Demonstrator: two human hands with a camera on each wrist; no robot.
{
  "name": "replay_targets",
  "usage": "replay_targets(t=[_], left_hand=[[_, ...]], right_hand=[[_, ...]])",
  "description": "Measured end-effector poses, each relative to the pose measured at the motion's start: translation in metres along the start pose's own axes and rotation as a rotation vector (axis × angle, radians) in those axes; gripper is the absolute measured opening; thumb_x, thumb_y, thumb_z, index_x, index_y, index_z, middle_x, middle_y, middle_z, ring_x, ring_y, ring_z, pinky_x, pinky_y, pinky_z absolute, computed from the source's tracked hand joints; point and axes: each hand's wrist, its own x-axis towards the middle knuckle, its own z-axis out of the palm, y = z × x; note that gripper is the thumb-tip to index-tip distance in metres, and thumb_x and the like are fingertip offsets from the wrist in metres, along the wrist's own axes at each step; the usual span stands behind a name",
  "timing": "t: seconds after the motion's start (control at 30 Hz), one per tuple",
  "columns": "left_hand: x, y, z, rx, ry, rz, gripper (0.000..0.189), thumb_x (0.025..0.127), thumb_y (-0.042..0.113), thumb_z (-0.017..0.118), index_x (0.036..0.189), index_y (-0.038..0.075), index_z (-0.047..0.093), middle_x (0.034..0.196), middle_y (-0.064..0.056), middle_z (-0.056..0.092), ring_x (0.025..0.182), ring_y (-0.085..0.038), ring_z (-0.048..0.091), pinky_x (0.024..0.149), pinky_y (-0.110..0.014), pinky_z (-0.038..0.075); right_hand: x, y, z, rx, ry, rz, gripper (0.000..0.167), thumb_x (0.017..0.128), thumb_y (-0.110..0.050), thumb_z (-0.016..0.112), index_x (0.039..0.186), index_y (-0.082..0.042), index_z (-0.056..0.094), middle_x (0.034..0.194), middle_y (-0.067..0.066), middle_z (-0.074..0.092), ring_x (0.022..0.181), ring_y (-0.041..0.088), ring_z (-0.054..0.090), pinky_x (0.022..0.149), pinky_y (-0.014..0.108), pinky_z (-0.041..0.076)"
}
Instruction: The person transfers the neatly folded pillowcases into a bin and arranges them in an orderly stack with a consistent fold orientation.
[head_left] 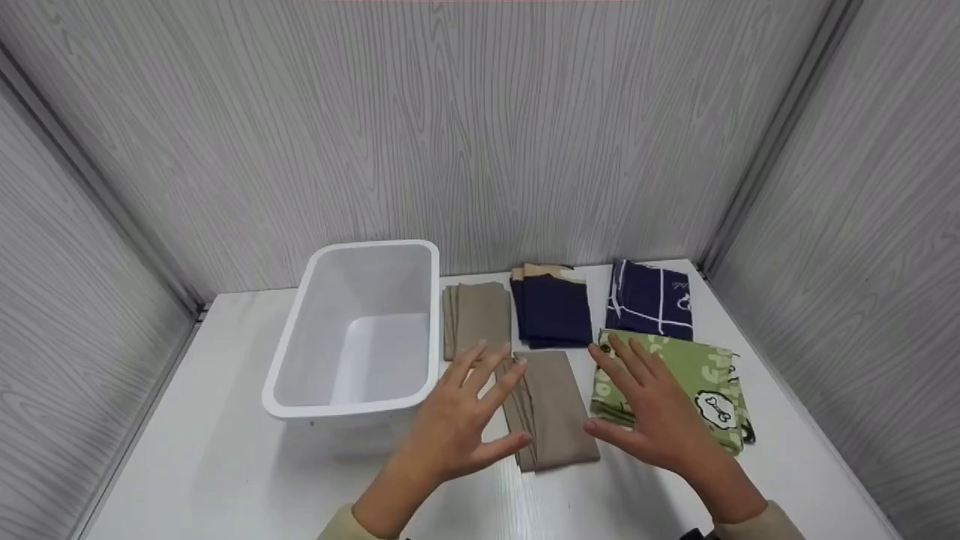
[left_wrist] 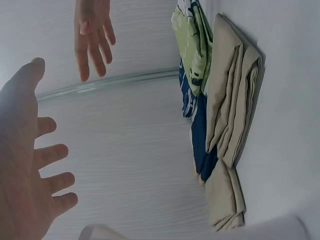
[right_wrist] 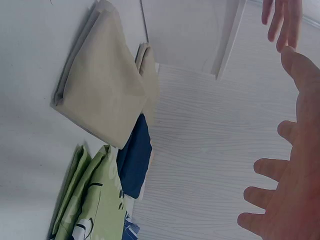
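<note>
Both hands are held above the table with fingers spread and nothing in them. In the head view my left hand [head_left: 457,416] hovers between the white bin and a folded tan cloth [head_left: 559,412], overlapping that cloth's left edge. My right hand [head_left: 660,412] hangs over the left part of a folded green cloth [head_left: 705,375] with a bone print. Behind lie a second tan folded cloth [head_left: 480,315], a navy-and-peach folded cloth [head_left: 556,311] and a navy cloth with white lines [head_left: 649,300]. The wrist views show the hands well apart from the tan cloth [left_wrist: 225,90].
An open white plastic bin [head_left: 300,360] with nothing visible inside stands on the left of the white table [head_left: 217,450]. Grey wood-grain panels [head_left: 480,135] close off the back and both sides.
</note>
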Motion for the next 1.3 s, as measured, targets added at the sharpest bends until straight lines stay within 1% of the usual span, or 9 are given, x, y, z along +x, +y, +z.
replay_targets(t=[0.17,0.27,0.4,0.53,0.73,0.87,1.0,1.13,1.3], left_hand=[[-0.002,0.008,0.017,-0.049,0.002,0.011,0.08,0.091,0.071,0.049,0.153,0.021,0.041,0.154,-0.009,0.043,0.141,-0.035,0.039,0.112,-0.05,0.038],[-0.007,0.011,0.026,-0.069,-0.017,0.0,0.079,0.092,0.071,0.048,0.154,0.022,0.041,0.156,-0.007,0.041,0.143,-0.034,0.037,0.114,-0.05,0.036],[-0.017,0.014,0.04,-0.088,-0.057,-0.037,0.078,0.093,0.071,0.045,0.155,0.025,0.037,0.158,-0.006,0.038,0.144,-0.033,0.036,0.113,-0.053,0.037],[-0.026,0.015,0.056,-0.116,-0.074,-0.066,0.077,0.093,0.07,0.045,0.155,0.025,0.037,0.156,-0.006,0.04,0.14,-0.036,0.041,0.108,-0.055,0.041],[-0.034,0.016,0.072,-0.153,-0.093,-0.104,0.075,0.092,0.067,0.052,0.154,0.025,0.039,0.154,-0.007,0.044,0.139,-0.036,0.043,0.107,-0.053,0.043],[-0.037,0.015,0.081,-0.148,-0.11,-0.114,0.075,0.092,0.067,0.053,0.153,0.025,0.041,0.152,-0.008,0.046,0.139,-0.035,0.043,0.109,-0.05,0.042],[-0.036,0.013,0.09,-0.155,-0.135,-0.118,0.073,0.094,0.069,0.047,0.152,0.026,0.042,0.152,-0.008,0.046,0.138,-0.036,0.044,0.108,-0.051,0.043],[-0.034,0.01,0.098,-0.197,-0.169,-0.13,0.071,0.094,0.068,0.046,0.152,0.027,0.042,0.154,-0.007,0.043,0.138,-0.036,0.044,0.107,-0.051,0.043],[-0.03,0.003,0.107,-0.265,-0.193,-0.164,0.073,0.094,0.069,0.046,0.154,0.028,0.04,0.155,-0.005,0.042,0.138,-0.034,0.043,0.108,-0.051,0.042]], right_hand=[[0.0,0.0,0.015,0.027,0.02,0.007,0.093,0.081,-0.06,0.072,0.158,-0.031,0.029,0.165,0.002,0.023,0.148,0.04,0.024,0.111,0.068,0.026],[-0.002,-0.002,0.026,0.053,0.034,0.01,0.093,0.08,-0.057,0.075,0.158,-0.031,0.03,0.165,0.003,0.024,0.147,0.042,0.026,0.109,0.069,0.028],[-0.008,-0.007,0.043,0.081,0.025,0.013,0.095,0.079,-0.053,0.078,0.158,-0.031,0.03,0.165,0.004,0.024,0.146,0.043,0.027,0.107,0.071,0.03],[-0.015,-0.009,0.06,0.095,0.005,0.013,0.095,0.078,-0.052,0.079,0.157,-0.031,0.032,0.163,0.005,0.027,0.145,0.043,0.029,0.107,0.069,0.031],[-0.02,-0.011,0.079,0.112,-0.012,0.007,0.094,0.078,-0.053,0.078,0.156,-0.028,0.034,0.162,0.008,0.03,0.142,0.048,0.032,0.106,0.069,0.033],[-0.021,-0.01,0.087,0.124,-0.045,0.017,0.092,0.08,-0.057,0.075,0.156,-0.029,0.034,0.162,0.008,0.03,0.142,0.048,0.032,0.106,0.07,0.032],[-0.018,-0.006,0.094,0.135,-0.088,0.013,0.088,0.082,-0.064,0.069,0.156,-0.03,0.036,0.161,0.009,0.032,0.141,0.049,0.035,0.105,0.07,0.034],[-0.014,-0.001,0.1,0.138,-0.119,0.007,0.087,0.083,-0.068,0.065,0.155,-0.029,0.037,0.16,0.01,0.033,0.139,0.049,0.036,0.104,0.069,0.036],[-0.009,0.003,0.108,0.117,-0.11,-0.017,0.086,0.083,-0.068,0.065,0.154,-0.028,0.039,0.158,0.016,0.036,0.138,0.051,0.037,0.104,0.07,0.035]])
